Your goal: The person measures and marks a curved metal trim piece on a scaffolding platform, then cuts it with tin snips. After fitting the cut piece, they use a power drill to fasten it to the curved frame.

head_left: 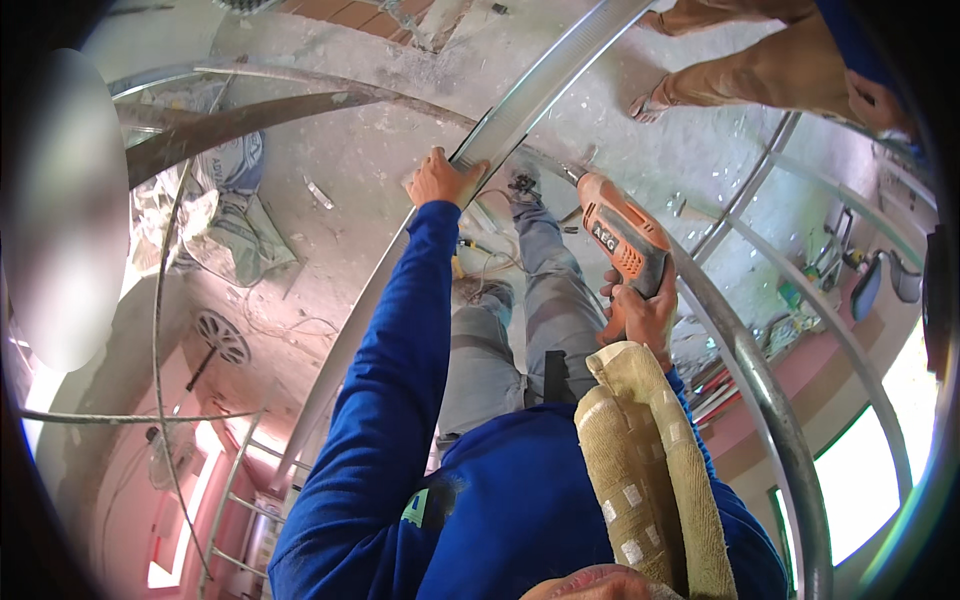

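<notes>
My left hand (444, 182) is closed around a long silver metal channel (552, 84), which slants from the top of the view down past my left forearm. In my right hand (643, 312) is an orange and black power drill (622, 225), gripped by its handle. Its nose points up and left, close to the side of the channel; whether the tip touches metal, I cannot tell. Part of my right forearm is hidden by a tan towel (650, 450) draped over my shoulder.
Another person's legs (735, 75) stand at the upper right. Curved scaffold pipes (770, 400) run along the right side, and a brown bar (250, 125) crosses at the left. Crumpled bags (228, 215), cables and debris lie on the dusty floor. A ladder-like frame (235, 495) stands lower left.
</notes>
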A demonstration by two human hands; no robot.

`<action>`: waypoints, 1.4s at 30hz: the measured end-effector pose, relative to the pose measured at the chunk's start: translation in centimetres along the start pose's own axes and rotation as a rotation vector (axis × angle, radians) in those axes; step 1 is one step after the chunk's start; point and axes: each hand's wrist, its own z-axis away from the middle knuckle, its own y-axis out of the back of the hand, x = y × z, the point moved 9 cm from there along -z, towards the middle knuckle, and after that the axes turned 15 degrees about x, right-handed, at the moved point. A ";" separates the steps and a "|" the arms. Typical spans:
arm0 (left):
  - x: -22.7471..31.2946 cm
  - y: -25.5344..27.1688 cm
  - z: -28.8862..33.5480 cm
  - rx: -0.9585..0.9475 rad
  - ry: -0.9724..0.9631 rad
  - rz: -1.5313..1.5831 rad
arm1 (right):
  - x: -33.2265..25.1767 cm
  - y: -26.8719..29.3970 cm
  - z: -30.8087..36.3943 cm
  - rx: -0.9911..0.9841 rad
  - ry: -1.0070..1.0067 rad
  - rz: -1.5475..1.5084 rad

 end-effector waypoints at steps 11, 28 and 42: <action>0.5 -3.9 -1.0 -0.340 0.044 0.076 | -10.5 -6.0 -1.5 -0.215 0.331 0.309; 0.1 -3.6 -0.6 -0.407 0.110 0.127 | -13.1 -12.1 -4.2 -0.281 0.655 0.765; 0.2 -3.8 -0.4 -0.373 0.101 0.185 | -12.6 -13.3 -3.0 -0.194 0.686 1.022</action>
